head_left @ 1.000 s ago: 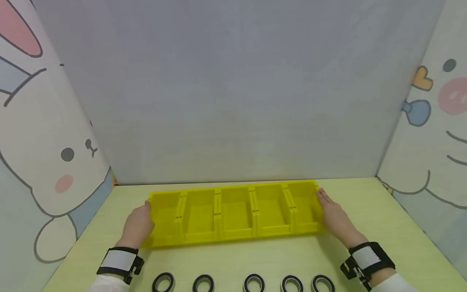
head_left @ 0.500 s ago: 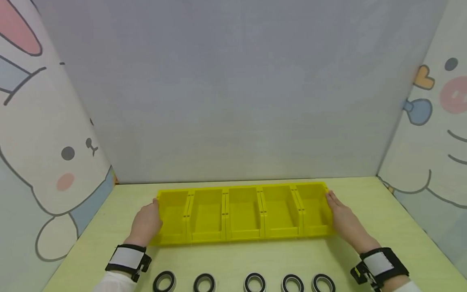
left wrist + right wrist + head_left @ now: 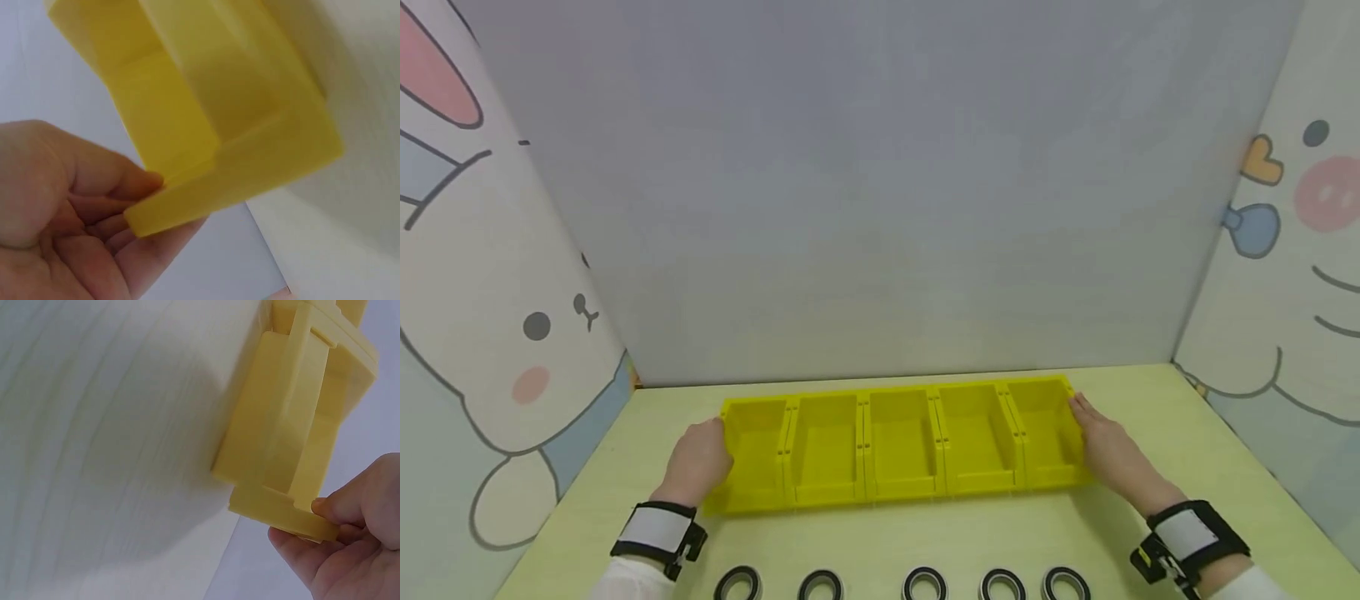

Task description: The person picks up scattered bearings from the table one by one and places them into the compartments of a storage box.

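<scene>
Left grip [image 3: 696, 462] and right grip [image 3: 1112, 454] are both clamping on the yellow tray [image 3: 901, 450], one at each end; in the wrist views each thumb is pressing one side of the edge while fingers are bracing the other. Closest to me, white sleeves [image 3: 632, 579] are showing at the bottom, and a black wristband [image 3: 653, 532] with a white patch is circling each wrist. Five black-and-silver rings [image 3: 925, 572] are lying in a row along the bottom of my view, which is cutting off their near edges; the two at the right are sitting closest together. Beyond them the tray is spanning the space between my grips, its five compartments facing up side by side, its left end sitting slightly nearer me. I cannot tell whether its base is touching the pale counter [image 3: 970, 533]. Farther out, the counter is meeting a grey wall [image 3: 880, 192], and cartoon-printed panels [image 3: 482, 292] are flanking it, a rabbit-eared figure showing on the left, a pink-snouted one on the right.
</scene>
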`<action>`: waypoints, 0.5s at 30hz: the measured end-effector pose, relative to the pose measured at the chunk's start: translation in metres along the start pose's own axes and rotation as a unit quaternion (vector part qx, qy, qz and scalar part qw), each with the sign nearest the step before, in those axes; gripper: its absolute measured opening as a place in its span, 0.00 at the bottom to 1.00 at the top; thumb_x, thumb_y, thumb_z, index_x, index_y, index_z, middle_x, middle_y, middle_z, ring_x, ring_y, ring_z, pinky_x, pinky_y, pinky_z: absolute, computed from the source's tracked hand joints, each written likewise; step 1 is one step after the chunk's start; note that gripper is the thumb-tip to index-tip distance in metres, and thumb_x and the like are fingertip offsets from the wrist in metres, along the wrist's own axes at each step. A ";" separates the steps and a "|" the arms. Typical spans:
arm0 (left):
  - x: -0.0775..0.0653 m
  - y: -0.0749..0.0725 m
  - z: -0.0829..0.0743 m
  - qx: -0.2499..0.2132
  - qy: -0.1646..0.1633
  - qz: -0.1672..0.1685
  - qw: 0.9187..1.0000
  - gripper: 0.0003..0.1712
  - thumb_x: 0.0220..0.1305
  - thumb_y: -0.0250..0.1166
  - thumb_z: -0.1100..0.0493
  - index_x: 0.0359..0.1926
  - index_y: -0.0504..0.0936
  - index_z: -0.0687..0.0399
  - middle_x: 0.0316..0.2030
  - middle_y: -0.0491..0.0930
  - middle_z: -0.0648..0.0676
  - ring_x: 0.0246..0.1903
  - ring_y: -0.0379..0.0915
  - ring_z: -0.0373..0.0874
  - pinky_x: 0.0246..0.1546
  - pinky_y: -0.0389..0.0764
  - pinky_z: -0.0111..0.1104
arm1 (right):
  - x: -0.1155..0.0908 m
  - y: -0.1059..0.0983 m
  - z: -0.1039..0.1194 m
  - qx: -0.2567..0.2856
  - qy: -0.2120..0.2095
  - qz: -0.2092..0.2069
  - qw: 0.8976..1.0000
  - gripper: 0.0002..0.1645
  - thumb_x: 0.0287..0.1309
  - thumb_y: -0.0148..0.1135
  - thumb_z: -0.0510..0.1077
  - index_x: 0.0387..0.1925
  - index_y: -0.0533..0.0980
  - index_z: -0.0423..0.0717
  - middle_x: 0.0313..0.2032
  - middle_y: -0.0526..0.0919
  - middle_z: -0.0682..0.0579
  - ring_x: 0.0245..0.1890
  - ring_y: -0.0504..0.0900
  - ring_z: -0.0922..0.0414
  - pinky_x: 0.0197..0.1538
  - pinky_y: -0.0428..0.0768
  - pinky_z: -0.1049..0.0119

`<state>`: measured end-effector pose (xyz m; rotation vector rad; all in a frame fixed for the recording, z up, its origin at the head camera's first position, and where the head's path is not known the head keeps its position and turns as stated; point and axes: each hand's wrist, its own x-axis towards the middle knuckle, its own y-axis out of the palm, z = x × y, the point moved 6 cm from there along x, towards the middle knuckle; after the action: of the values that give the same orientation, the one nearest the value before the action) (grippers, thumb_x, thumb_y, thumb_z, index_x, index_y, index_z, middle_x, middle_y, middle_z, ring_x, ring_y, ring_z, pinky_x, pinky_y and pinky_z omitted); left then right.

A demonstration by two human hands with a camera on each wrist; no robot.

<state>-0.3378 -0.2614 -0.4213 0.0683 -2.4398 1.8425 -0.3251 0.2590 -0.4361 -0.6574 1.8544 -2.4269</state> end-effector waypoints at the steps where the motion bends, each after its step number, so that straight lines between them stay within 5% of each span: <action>1: 0.001 -0.002 0.001 -0.004 -0.002 0.004 1.000 0.06 0.54 0.57 0.73 0.35 0.75 0.73 0.21 0.70 0.58 0.19 0.65 0.46 0.19 0.67 0.32 | 0.000 -0.002 0.001 -0.001 -0.007 0.004 1.000 0.28 0.53 0.49 0.22 0.59 0.62 0.19 0.61 0.63 0.25 0.56 0.70 0.32 0.52 0.75 0.44; 3: 0.004 -0.007 0.003 -0.003 -0.001 0.009 1.000 0.01 0.53 0.57 0.73 0.27 0.74 0.68 0.19 0.67 0.55 0.18 0.64 0.46 0.18 0.66 0.31 | 0.001 -0.006 0.002 -0.005 -0.022 0.016 1.000 0.28 0.54 0.53 0.24 0.58 0.63 0.19 0.60 0.65 0.25 0.55 0.71 0.32 0.52 0.75 0.44; 10: 0.025 -0.023 0.004 0.016 0.014 0.059 0.998 0.08 0.50 0.59 0.72 0.18 0.73 0.62 0.14 0.67 0.51 0.14 0.65 0.42 0.15 0.67 0.27 | 0.001 -0.029 0.009 -0.031 -0.026 0.085 0.996 0.36 0.54 0.64 0.36 0.60 0.61 0.22 0.56 0.69 0.25 0.55 0.70 0.31 0.55 0.73 0.41; 15: 0.044 -0.025 0.010 -0.031 -0.013 0.135 0.990 0.11 0.50 0.63 0.70 0.15 0.77 0.63 0.10 0.75 0.52 0.11 0.74 0.41 0.15 0.78 0.28 | -0.009 -0.044 0.031 -0.059 -0.030 0.126 0.990 0.45 0.51 0.69 0.47 0.65 0.60 0.31 0.53 0.73 0.29 0.51 0.74 0.35 0.49 0.77 0.44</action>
<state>-0.3802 -0.2777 -0.3957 -0.2567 -2.6336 1.8721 -0.2963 0.2462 -0.3913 -0.4634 1.9367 -2.1327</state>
